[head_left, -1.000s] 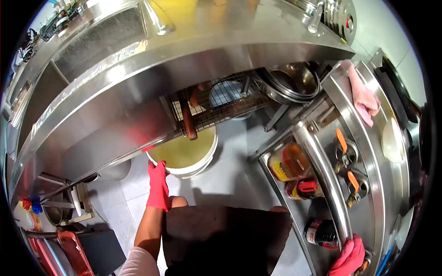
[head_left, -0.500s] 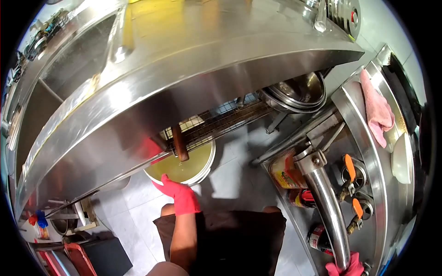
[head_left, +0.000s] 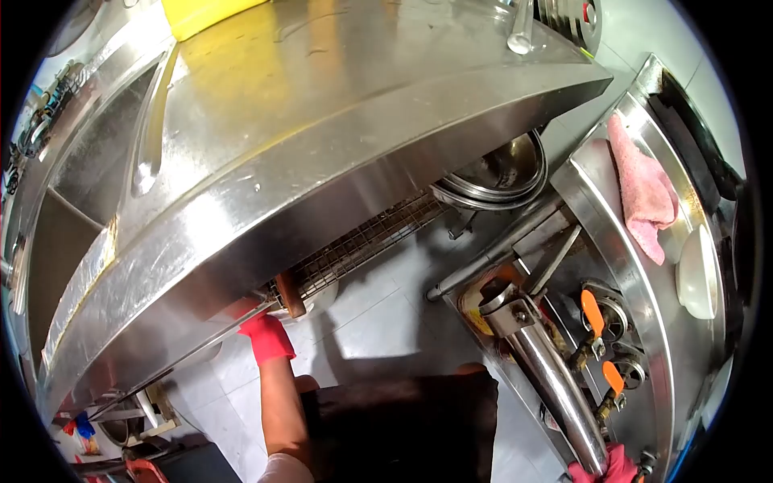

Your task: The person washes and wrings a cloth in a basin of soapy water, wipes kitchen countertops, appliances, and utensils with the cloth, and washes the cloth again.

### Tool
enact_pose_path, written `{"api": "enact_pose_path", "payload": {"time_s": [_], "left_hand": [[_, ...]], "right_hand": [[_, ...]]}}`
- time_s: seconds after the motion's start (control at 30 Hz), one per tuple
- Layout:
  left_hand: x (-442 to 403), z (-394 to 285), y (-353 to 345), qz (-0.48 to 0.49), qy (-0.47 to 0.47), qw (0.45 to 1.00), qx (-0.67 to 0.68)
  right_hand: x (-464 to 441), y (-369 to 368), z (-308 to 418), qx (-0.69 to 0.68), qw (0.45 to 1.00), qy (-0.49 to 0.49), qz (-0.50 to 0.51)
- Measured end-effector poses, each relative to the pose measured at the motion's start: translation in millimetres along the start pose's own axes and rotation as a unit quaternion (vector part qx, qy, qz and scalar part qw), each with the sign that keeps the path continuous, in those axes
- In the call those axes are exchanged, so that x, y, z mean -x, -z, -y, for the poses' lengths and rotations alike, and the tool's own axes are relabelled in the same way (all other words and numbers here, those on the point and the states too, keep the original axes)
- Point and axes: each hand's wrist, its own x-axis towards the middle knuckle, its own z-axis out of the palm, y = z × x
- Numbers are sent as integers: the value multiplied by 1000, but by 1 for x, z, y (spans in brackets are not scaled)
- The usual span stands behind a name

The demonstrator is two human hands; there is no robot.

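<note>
Under the steel surface (head_left: 346,113), the left hand (head_left: 269,336), its grip hidden, seemingly reaches beside the partly covered pale bucket (head_left: 324,299), which calls for clearing the wire rack (head_left: 366,239), while the right hand (head_left: 605,467) clasps the metal pipe (head_left: 554,390).

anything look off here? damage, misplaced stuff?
Two things. A pink cloth lies loose over the steel ledge near orange-handled valves; odd if those feed burners. A ragged, yellowish strip runs along the left edge of the steel counter, maybe worn or peeling.
</note>
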Motion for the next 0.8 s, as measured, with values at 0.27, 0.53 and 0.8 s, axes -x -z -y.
{"api": "enact_pose_path", "payload": {"time_s": [0.27, 0.53, 0.8], "left_hand": [[-58, 19, 1, 63, 61, 994, -69], [-56, 37, 48, 32, 5, 996, -83], [66, 214, -8, 98, 381, 917, -67]], "right_hand": [[3, 0, -6, 25, 1000, 17, 0], [1, 5, -4, 30, 999, 10, 30], [-4, 4, -6, 0, 999, 13, 45]]}}
